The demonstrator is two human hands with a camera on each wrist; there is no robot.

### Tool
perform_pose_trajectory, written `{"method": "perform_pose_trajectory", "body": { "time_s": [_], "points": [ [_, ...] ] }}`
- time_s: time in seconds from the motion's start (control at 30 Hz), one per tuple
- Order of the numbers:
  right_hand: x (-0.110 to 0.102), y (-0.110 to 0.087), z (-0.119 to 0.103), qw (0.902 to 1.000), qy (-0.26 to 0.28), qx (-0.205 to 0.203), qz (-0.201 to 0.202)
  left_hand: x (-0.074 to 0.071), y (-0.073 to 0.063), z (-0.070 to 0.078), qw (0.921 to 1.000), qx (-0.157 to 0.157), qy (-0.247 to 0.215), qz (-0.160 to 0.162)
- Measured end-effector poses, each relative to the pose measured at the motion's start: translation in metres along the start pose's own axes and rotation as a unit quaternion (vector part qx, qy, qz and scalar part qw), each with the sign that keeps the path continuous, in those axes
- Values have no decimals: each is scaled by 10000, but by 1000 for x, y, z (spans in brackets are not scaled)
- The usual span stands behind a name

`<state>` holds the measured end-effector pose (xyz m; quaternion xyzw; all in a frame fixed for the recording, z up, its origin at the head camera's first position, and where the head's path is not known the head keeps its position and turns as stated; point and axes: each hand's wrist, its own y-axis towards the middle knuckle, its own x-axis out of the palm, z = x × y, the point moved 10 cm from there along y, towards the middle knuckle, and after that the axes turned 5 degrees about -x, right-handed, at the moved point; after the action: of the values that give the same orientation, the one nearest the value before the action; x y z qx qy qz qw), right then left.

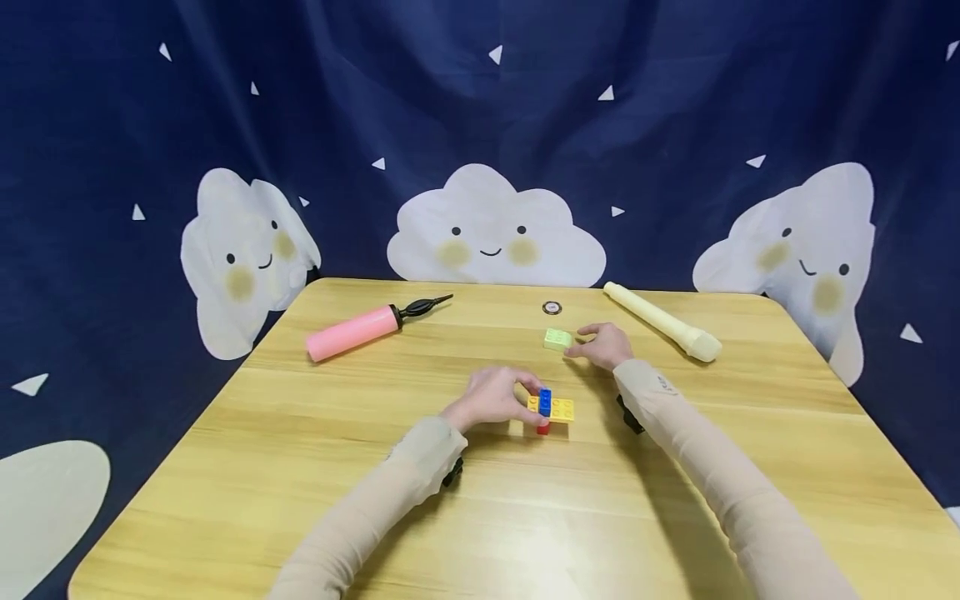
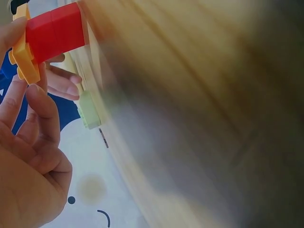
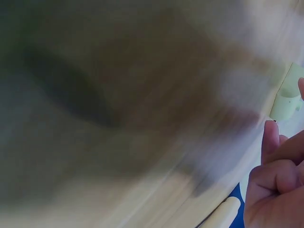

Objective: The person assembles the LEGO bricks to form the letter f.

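Observation:
My left hand (image 1: 495,396) pinches a small toy-brick build (image 1: 561,409) between thumb and fingers. The build has a yellow plate (image 2: 28,66), a blue brick (image 1: 545,402) on top and red bricks (image 2: 57,28) underneath. In the head view it is low over the table, right of the left hand. A pale green toy brick (image 1: 557,339) lies farther back on the wood. Beside its right side is my right hand (image 1: 602,346), thumb and fingers spread with the fingertips right at the brick. The right wrist view shows the green brick (image 3: 285,104) just past those fingers.
A pink hand pump (image 1: 356,333) with a black nozzle lies on the left of the wooden table (image 1: 262,467). Behind the green brick is a dark-rimmed round disc (image 1: 552,307). A pale yellow toy microphone (image 1: 660,321) lies at the back right, before a dark blue cloud-patterned curtain (image 1: 322,108).

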<state>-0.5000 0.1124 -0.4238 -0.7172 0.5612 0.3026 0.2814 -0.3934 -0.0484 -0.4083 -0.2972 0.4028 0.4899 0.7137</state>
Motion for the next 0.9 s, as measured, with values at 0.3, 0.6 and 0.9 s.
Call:
{"method": "perform_pose_trajectory", "body": {
  "time_s": [0.3,0.6,0.9],
  "points": [
    [10,13,-3,9999,-4,89,-131,1,0,0,10000,-72,-56,21],
    [23,18,-1,9989,-164,96,-418,5,-1,6,10000,-37,12,21],
    [27,18,-4,9985,-71,210,-503,1,-3,2,9997,-168,-145,46]
  ]
}}
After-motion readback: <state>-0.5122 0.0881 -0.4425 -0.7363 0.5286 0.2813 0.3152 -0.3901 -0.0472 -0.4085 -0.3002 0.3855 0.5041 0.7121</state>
